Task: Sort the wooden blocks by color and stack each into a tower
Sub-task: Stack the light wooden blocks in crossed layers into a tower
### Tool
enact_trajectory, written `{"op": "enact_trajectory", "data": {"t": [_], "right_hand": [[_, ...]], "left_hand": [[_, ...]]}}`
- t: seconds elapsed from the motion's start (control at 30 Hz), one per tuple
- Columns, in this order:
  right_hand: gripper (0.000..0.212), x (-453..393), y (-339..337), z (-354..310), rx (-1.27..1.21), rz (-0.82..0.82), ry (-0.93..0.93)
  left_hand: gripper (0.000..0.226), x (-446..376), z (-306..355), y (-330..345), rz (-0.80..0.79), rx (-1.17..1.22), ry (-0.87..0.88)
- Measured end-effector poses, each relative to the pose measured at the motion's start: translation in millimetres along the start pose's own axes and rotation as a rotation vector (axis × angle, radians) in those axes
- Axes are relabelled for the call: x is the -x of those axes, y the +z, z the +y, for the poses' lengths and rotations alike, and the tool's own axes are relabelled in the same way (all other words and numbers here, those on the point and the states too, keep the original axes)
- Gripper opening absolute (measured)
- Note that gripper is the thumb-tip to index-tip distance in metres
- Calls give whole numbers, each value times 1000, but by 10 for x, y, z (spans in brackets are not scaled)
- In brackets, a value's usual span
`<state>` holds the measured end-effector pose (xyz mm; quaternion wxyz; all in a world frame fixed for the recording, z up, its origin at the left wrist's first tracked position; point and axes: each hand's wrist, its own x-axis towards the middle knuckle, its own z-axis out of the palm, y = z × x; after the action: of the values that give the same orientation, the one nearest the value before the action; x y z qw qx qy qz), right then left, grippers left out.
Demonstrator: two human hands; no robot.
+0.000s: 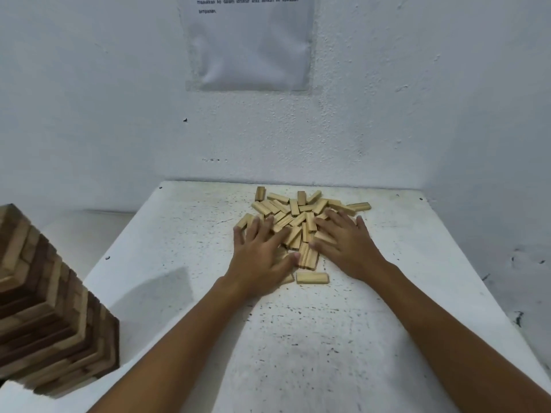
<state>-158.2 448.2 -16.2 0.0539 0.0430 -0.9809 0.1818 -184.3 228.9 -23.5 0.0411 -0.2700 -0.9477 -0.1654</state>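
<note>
Pile: light blocks lie loose and jumbled near the far edge of the table, a few on edge, most flat, crossing one another.
Stray block: one block lies flat just beside the near end of the pile, apart from both hands.
Left hand: the left hand lies flat on the near left part of the pile, fingers straight and spread, gripping nothing.
Right hand: the right hand lies flat on the near right part, fingers spread over the blocks, also gripping nothing.
Tower: a tall tower stands at the left on a lower surface beside the table, built of mixed light and dark layers.
Done so far: the pile on the table looks all one light color, so this color seems gathered; nothing on the table is stacked yet.
Left to do: probably squaring the light blocks into a tower; the tower at the left mixes both shades, so it may still need sorting.
Hidden: blocks under the palms cannot be seen; the tower's top and left side are cut off, so its height is unknown.
Hard to make out: the sheet on the wall carries print too small to read.
</note>
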Motion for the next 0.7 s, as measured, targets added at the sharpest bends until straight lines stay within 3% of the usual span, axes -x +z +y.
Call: {"op": "enact_trajectory", "data": {"t": [0.13,0.3,0.4,0.57,0.7], "right_hand": [[43,29,-39,-91,-105,241,-14],[22,313,-143,-104,-191,415,-65],[28,448,-174,-50,-115,407,24],[31,715,-47,-96,219,359,-39],[16,902,-31,-177,147,380,-17]], "left_hand": [[70,-10,50,-15,147,156,21],[32,199,148,0,363,221,285],[29,325,278,95,321,106,336],[15,425,413,111,378,30,256],[28,582,506,55,368,-22,189]]}}
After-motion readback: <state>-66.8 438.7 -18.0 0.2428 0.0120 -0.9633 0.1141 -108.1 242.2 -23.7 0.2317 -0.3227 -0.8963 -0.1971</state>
